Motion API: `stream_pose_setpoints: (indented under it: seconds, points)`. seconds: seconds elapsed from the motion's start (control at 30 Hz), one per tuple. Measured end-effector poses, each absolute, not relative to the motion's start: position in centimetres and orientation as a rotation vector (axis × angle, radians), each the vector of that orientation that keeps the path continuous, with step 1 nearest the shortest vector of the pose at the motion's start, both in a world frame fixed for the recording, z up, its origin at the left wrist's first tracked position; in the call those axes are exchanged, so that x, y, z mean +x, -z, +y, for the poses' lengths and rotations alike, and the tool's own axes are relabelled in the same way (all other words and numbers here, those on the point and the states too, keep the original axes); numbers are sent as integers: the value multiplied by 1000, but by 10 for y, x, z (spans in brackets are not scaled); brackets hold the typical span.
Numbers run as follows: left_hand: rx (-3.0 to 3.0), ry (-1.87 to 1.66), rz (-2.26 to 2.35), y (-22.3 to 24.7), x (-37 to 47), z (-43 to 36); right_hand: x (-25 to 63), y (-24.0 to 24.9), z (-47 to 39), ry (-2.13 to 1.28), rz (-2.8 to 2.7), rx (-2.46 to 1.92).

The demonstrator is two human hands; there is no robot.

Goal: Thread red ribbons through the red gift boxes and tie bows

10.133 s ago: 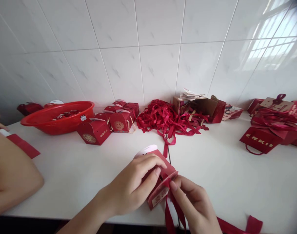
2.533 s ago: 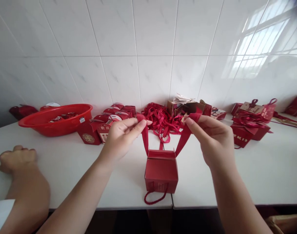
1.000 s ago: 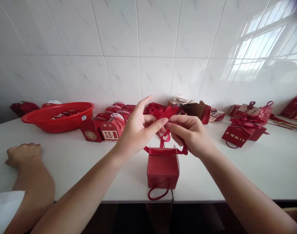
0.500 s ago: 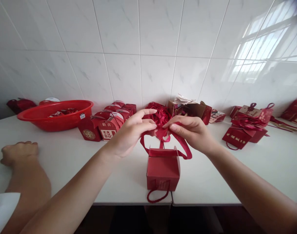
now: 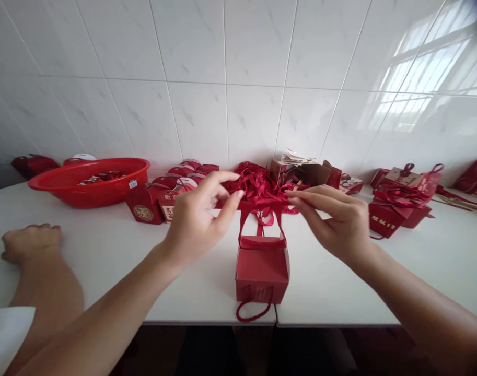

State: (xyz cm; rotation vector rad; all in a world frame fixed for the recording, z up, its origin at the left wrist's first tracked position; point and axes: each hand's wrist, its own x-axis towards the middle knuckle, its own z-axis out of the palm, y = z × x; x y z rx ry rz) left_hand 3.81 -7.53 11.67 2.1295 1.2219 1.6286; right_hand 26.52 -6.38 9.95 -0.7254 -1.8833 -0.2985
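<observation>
A red ribbon [image 5: 259,202] stretches sideways between my two hands, with two strands running down to a small red gift box [image 5: 262,265]. My left hand [image 5: 201,216] has its lower fingers curled at the ribbon's left end, partly hidden behind the thumb; its index finger and thumb tip are apart. At the right end, my right hand [image 5: 336,222] pinches the ribbon between thumb and fingers. Below my hands, the box stands near the table's front edge, with a twisted red cord handle [image 5: 254,318] hanging at its front.
Behind my hands lies a heap of red ribbons [image 5: 254,175] beside an open cardboard box [image 5: 309,171]. A red basin [image 5: 93,196] and several red gift boxes [image 5: 144,205] stand left. More boxes [image 5: 391,216] stand right. Another person's fist [image 5: 32,243] rests on the white table [image 5: 328,292].
My hands have moved apart from close together above the box, drawing the ribbon out sideways. Its loose side loops have become two nearly upright strands. The box stays in place.
</observation>
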Motion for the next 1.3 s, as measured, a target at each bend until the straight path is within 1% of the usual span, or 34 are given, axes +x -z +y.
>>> stream_pose_setpoints:
  seconds: [0.07,0.17,0.27,0.33,0.4,0.47,0.53,0.6,0.67,0.73,0.8,0.87,1.0,1.07,1.17,1.23,1.3]
  points:
    - [2247,-1631,1376,-108,21,-78,283,-93,-69,357,-1896,-1002]
    - [2341,-1364,1616,-78,-12,-79,318,-73,-73,375,-2048,-1547]
    - [2313,-982,1744,-34,-42,-79,352,-44,-71,198,-2192,-1971]
    - [2261,-860,1751,-8,-55,-77,370,-27,-66,-13,-2262,-2071]
    - [2213,-772,1742,9,-61,-74,382,-15,-61,-269,-2349,-2033]
    - [2217,-741,1740,13,-60,-71,385,-11,-56,-380,-2381,-1946]
    - [2284,-841,1764,6,-53,-68,379,-13,-53,-281,-2313,-1896]
    - [2318,-1035,1741,-6,-40,-66,365,-20,-51,-151,-2223,-1839]
    - [2199,-1171,1599,-19,-23,-68,346,-28,-52,-108,-2216,-1747]
    - [1981,-1197,1409,-28,-2,-72,325,-34,-55,-161,-2263,-1624]
    - [1849,-1194,1299,-32,18,-74,305,-37,-59,-323,-2303,-1503]
    - [1850,-1190,1264,-31,35,-75,289,-33,-63,-606,-2251,-1420]
    - [1827,-1192,1265,-19,54,-70,264,-18,-68,-1173,-1890,-1317]
    - [1709,-1211,1277,-13,58,-69,256,-14,-69,-1355,-1726,-1263]
    - [1503,-1231,1321,-6,60,-69,252,-14,-68,-1464,-1581,-1286]
    - [1443,-1181,1314,-4,58,-71,256,-16,-65,-1442,-1580,-1299]
    - [1504,-1117,1294,-5,53,-73,265,-16,-62,-1355,-1650,-1244]
